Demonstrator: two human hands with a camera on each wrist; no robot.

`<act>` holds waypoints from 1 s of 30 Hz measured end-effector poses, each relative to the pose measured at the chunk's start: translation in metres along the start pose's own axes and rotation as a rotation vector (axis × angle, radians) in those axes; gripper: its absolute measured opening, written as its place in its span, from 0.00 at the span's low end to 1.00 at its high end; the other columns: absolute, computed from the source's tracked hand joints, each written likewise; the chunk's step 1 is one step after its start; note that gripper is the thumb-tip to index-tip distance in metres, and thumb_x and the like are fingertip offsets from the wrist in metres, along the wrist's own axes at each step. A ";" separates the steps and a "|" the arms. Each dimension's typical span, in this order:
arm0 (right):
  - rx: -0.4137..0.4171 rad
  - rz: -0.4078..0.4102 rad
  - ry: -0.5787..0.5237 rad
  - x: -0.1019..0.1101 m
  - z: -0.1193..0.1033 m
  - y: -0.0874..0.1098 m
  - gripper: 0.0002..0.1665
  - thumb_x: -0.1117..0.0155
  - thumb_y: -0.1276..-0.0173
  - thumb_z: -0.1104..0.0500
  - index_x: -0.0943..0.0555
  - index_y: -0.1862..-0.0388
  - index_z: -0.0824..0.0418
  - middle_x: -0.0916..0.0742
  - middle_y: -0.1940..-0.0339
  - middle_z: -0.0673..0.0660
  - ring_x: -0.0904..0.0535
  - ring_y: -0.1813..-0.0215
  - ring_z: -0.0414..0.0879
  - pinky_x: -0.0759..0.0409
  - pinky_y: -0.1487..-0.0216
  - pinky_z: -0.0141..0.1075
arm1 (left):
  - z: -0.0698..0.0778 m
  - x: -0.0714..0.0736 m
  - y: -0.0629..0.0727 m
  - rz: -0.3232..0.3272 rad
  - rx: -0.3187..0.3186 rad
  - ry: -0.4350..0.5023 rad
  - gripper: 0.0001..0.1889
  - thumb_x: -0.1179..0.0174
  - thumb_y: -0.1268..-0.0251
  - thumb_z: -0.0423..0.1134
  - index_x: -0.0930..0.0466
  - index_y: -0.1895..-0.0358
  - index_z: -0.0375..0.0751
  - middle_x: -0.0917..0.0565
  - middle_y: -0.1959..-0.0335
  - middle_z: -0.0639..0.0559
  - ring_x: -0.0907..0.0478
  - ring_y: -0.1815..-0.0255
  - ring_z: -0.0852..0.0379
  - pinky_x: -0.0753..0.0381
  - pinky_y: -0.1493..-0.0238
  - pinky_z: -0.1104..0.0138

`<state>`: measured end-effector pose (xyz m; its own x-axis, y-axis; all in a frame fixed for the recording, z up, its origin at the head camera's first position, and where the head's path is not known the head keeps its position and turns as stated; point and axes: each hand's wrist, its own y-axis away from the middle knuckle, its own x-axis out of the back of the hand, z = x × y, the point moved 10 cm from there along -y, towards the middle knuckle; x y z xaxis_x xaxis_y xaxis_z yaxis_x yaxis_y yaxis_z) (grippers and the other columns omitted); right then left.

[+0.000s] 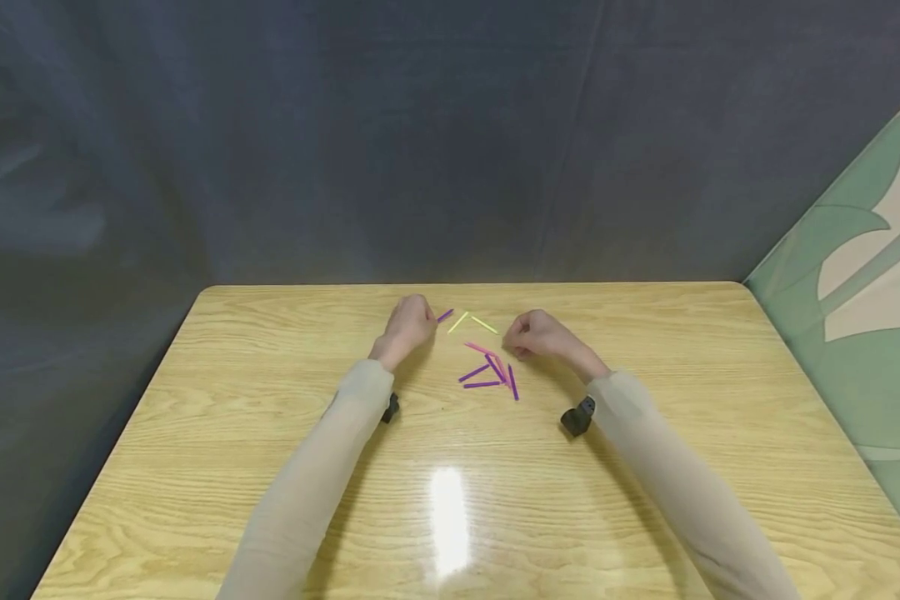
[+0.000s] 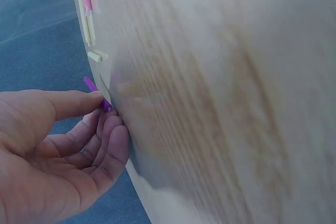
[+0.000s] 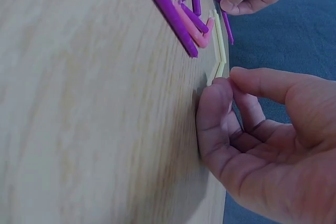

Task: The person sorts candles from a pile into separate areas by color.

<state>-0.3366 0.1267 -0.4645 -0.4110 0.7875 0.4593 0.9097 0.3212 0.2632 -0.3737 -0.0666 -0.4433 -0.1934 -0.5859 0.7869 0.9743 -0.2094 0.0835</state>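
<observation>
In the head view, my left hand (image 1: 412,321) is at the far side of the table. Its thumb and fingers pinch a thin purple stick (image 2: 90,83), whose free end slants up in the left wrist view. My right hand (image 1: 538,333) is by the near end of a yellow stick (image 1: 484,325), fingers curled and thumb tip close to the index finger. Whether they grip that stick's end cannot be told. A second yellow stick (image 1: 457,323) meets the first at an angle. Nearer lie pink sticks (image 1: 480,347) and several purple sticks (image 1: 482,385), partly overlapping.
The wooden table (image 1: 270,467) ends at a far edge against a dark curtain (image 1: 450,150). A patterned green and white cloth (image 1: 870,292) hangs at the right. Black wrist cameras (image 1: 577,417) sit under both sleeves. A bright reflection shows on the near tabletop.
</observation>
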 end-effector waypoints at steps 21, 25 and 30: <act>0.030 -0.040 -0.028 -0.008 -0.004 0.011 0.05 0.43 0.34 0.70 0.23 0.64 0.74 0.17 0.69 0.61 0.22 0.70 0.45 0.20 0.65 0.34 | 0.010 -0.005 -0.002 0.011 -0.023 0.027 0.24 0.51 0.43 0.20 0.47 0.90 0.45 0.51 0.89 0.55 0.53 0.88 0.61 0.52 0.86 0.71; 0.020 -0.031 -0.025 -0.008 -0.002 0.012 0.05 0.43 0.33 0.70 0.23 0.64 0.74 0.17 0.68 0.61 0.22 0.70 0.45 0.20 0.65 0.34 | 0.011 -0.007 -0.002 0.009 -0.035 0.017 0.25 0.49 0.42 0.20 0.48 0.89 0.45 0.51 0.88 0.55 0.54 0.87 0.61 0.51 0.84 0.71; 0.007 -0.027 -0.027 -0.007 0.003 0.010 0.05 0.42 0.33 0.69 0.23 0.64 0.74 0.17 0.68 0.61 0.21 0.70 0.45 0.19 0.64 0.34 | 0.014 -0.010 -0.001 -0.004 -0.039 0.015 0.24 0.50 0.41 0.20 0.49 0.87 0.46 0.52 0.87 0.55 0.55 0.86 0.60 0.52 0.83 0.70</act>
<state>-0.3242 0.1261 -0.4673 -0.4340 0.7923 0.4288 0.8985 0.3462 0.2698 -0.3716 -0.0500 -0.4428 -0.1993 -0.5966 0.7774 0.9682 -0.2423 0.0623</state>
